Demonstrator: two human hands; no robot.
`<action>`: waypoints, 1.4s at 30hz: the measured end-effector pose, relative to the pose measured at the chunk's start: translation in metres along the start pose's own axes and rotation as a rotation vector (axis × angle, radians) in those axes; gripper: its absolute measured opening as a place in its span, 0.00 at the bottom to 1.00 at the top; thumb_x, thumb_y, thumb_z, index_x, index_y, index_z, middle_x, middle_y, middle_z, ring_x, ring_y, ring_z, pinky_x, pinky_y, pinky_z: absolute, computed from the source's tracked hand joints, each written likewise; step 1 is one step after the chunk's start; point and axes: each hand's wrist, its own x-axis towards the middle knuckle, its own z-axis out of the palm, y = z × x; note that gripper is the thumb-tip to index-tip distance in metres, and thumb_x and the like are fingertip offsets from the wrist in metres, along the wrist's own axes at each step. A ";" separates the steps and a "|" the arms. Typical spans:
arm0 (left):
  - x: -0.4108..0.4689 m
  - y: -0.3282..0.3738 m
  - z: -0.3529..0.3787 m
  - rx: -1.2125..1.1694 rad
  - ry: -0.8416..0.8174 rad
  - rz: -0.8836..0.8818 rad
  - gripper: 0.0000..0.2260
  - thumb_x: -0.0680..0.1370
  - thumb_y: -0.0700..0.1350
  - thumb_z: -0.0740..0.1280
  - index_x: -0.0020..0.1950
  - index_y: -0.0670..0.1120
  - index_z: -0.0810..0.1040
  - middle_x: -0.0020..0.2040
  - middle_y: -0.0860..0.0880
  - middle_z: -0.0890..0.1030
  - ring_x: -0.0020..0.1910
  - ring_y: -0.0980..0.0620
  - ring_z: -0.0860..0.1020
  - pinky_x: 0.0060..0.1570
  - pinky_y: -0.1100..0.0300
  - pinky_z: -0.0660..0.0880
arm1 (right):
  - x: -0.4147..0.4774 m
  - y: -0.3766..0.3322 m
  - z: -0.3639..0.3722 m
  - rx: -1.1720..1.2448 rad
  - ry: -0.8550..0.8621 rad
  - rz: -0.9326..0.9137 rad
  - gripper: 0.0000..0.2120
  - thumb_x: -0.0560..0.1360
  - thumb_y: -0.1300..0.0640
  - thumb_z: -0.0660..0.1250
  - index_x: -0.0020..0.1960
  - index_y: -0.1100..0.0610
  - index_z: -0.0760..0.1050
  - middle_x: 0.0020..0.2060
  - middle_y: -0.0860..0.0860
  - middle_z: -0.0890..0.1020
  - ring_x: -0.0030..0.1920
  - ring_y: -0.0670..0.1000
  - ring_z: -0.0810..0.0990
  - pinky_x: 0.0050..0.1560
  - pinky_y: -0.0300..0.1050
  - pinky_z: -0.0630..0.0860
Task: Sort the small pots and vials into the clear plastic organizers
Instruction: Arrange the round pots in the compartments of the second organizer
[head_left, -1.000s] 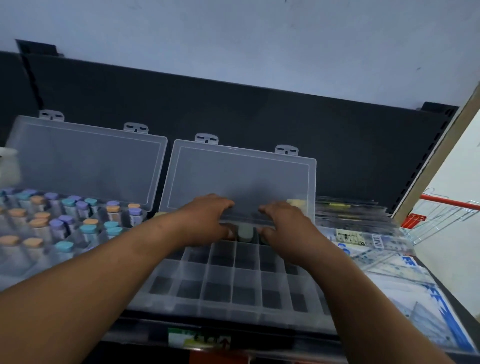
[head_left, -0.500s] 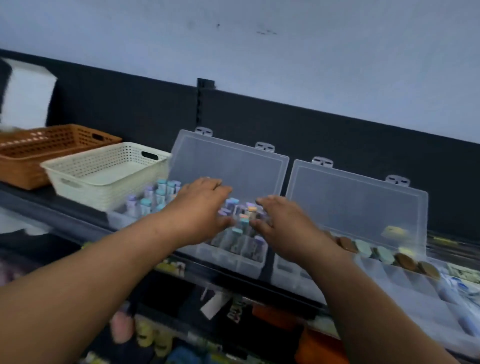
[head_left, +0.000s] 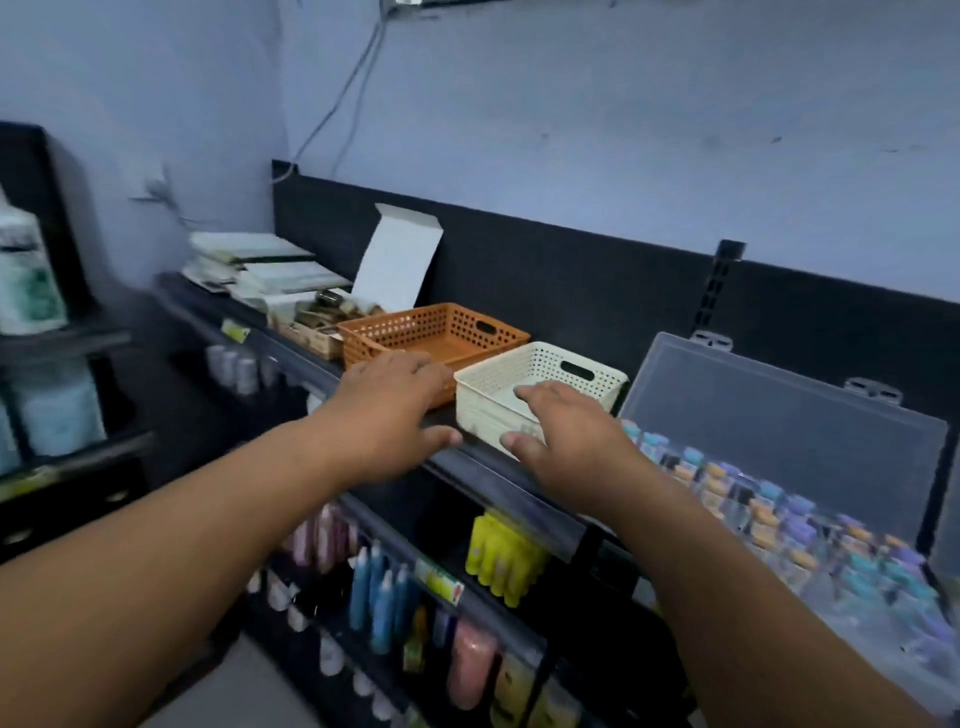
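Clear plastic organizer (head_left: 779, 431) stands open on the shelf (head_left: 519, 501) at far right, its compartments filled with upright capped vials (head_left: 769, 499). Both forearms reach forward, palms down. Left hand (head_left: 387, 410) hovers before the orange basket (head_left: 431, 327), fingers straight, holding nothing. Right hand (head_left: 566, 441) spreads wide over the white basket's (head_left: 480, 410) near corner, empty; contact cannot be confirmed.

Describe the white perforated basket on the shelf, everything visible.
The white basket is a rectangular tray of cream plastic, its walls perforated with rows of holes and a slot handle cut in one far wall. It stands upright on the dark shelf, beside the orange basket, and looks empty where visible. The right hand hovers over its near corner; contact is unclear.
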 end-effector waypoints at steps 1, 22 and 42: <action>-0.002 -0.015 -0.003 0.011 0.006 -0.026 0.33 0.76 0.63 0.63 0.76 0.51 0.59 0.76 0.48 0.60 0.75 0.48 0.57 0.72 0.49 0.58 | 0.011 -0.012 0.003 0.001 -0.006 -0.023 0.30 0.78 0.43 0.60 0.76 0.52 0.59 0.75 0.52 0.62 0.74 0.54 0.59 0.73 0.53 0.58; 0.133 -0.260 0.006 0.049 0.045 -0.323 0.35 0.76 0.62 0.63 0.78 0.51 0.54 0.78 0.49 0.57 0.76 0.50 0.56 0.73 0.50 0.57 | 0.313 -0.098 0.054 0.093 -0.083 -0.200 0.31 0.78 0.42 0.61 0.77 0.51 0.57 0.75 0.50 0.61 0.73 0.55 0.61 0.71 0.55 0.64; 0.336 -0.384 0.083 -0.124 -0.081 -0.041 0.27 0.76 0.57 0.66 0.74 0.52 0.64 0.71 0.51 0.68 0.68 0.50 0.68 0.65 0.53 0.68 | 0.482 -0.104 0.114 0.013 -0.204 0.020 0.30 0.79 0.47 0.63 0.77 0.50 0.56 0.75 0.49 0.61 0.71 0.53 0.65 0.67 0.48 0.68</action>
